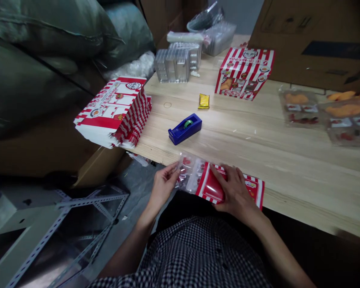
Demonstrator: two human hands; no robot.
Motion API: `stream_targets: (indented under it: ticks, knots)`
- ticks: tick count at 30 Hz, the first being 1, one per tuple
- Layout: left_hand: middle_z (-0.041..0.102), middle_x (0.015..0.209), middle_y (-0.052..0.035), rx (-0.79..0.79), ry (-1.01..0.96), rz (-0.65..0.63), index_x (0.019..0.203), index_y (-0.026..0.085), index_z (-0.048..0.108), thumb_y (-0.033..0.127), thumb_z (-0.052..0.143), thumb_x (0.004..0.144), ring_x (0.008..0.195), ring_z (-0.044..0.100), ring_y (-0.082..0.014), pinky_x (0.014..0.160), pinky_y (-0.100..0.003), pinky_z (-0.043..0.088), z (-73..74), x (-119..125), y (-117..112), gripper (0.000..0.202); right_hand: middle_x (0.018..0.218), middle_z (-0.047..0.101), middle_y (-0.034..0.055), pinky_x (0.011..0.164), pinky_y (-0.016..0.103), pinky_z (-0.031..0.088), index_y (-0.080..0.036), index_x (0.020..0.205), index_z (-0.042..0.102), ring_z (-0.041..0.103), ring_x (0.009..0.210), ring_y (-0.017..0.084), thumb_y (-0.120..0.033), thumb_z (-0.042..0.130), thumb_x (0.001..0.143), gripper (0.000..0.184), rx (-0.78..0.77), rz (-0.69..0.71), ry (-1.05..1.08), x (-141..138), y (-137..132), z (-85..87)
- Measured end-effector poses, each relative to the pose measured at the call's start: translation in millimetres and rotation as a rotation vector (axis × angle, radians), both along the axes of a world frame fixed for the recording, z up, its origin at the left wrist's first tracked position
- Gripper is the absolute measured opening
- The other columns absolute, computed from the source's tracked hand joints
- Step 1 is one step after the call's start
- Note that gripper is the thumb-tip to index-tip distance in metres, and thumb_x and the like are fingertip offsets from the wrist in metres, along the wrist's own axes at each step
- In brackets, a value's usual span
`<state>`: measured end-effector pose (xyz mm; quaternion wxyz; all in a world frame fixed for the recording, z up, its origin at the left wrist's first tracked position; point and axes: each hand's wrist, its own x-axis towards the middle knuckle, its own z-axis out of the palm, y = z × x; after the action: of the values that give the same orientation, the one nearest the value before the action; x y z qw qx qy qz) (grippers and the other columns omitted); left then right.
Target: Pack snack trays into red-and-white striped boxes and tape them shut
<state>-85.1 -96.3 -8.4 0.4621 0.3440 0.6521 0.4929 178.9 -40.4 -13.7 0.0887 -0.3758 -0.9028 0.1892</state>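
Observation:
At the near edge of the wooden table (258,152) lies a red-and-white striped box (255,190) on its side, with a clear plastic tray of toy food (189,173) sticking out of its left end. My left hand (163,186) pinches the tray's left end with closed fingers. My right hand (235,192) lies on top of the box, fingers curled over its upper edge and holding it.
A blue tape dispenser (185,128) and a small gold packet (203,101) lie mid-table. A stack of flat striped boxes (115,112) overhangs the left edge. An assembled striped box (244,73) and clear trays (177,62) stand behind; filled toy-food trays (327,114) lie right.

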Motion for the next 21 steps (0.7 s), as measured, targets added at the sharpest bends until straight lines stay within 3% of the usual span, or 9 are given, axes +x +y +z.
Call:
stream_targets:
  ticks: [4, 7, 13, 16, 21]
  knots:
    - [0.078, 0.113, -0.0105, 0.052, 0.152, 0.014, 0.131, 0.014, 0.068, 0.039, 0.068, 0.09, 0.089, 0.075, -0.0244, 0.08, -0.034, 0.059, 0.2, 28, 5, 0.048, 0.153, 0.029, 0.0199, 0.121, 0.066, 0.015, -0.028, 0.162, 0.013, 0.029, 0.144, 0.046, -0.03, 0.084, 0.066, 0.12, 0.063, -0.078, -0.004, -4, -2, -3.8]
    - [0.079, 0.11, -0.0099, 0.077, 0.206, 0.02, 0.131, 0.016, 0.068, 0.037, 0.067, 0.09, 0.085, 0.075, -0.0232, 0.079, -0.034, 0.06, 0.3, 34, 12, 0.046, 0.152, 0.029, 0.0215, 0.12, 0.067, 0.015, -0.026, 0.162, 0.015, 0.03, 0.143, 0.047, -0.031, 0.086, 0.065, 0.12, 0.084, -0.11, -0.017, -4, -1, -3.0]
    - [0.081, 0.099, -0.0095, 0.089, -0.035, 0.02, 0.127, 0.013, 0.07, 0.039, 0.071, 0.087, 0.075, 0.074, -0.0193, 0.072, -0.03, 0.059, 17.9, 18, 28, 0.047, 0.154, 0.028, 0.0182, 0.121, 0.066, 0.016, -0.028, 0.161, 0.013, 0.029, 0.144, 0.043, -0.037, 0.083, 0.068, 0.116, 0.079, -0.114, 0.083, -5, 1, 15.5]
    - [0.079, 0.11, -0.0097, 0.141, 0.117, 0.024, 0.127, 0.016, 0.071, 0.037, 0.065, 0.092, 0.089, 0.075, -0.0224, 0.083, -0.034, 0.059, 30.8, 28, 24, 0.042, 0.151, 0.028, 0.0186, 0.118, 0.067, 0.021, -0.029, 0.16, 0.017, 0.031, 0.141, 0.045, -0.034, 0.085, 0.064, 0.118, 0.128, -0.168, 0.11, -14, -1, 22.6]
    - [0.069, 0.133, -0.0077, 0.28, 0.404, -0.031, 0.134, 0.021, 0.066, 0.028, 0.055, 0.098, 0.118, 0.068, -0.0235, 0.104, -0.036, 0.052, 41.1, 47, 13, 0.038, 0.15, 0.029, 0.0188, 0.111, 0.072, 0.028, -0.032, 0.161, 0.013, 0.035, 0.136, 0.048, -0.03, 0.086, 0.061, 0.125, 0.151, -0.297, 0.193, -32, -17, 19.6]
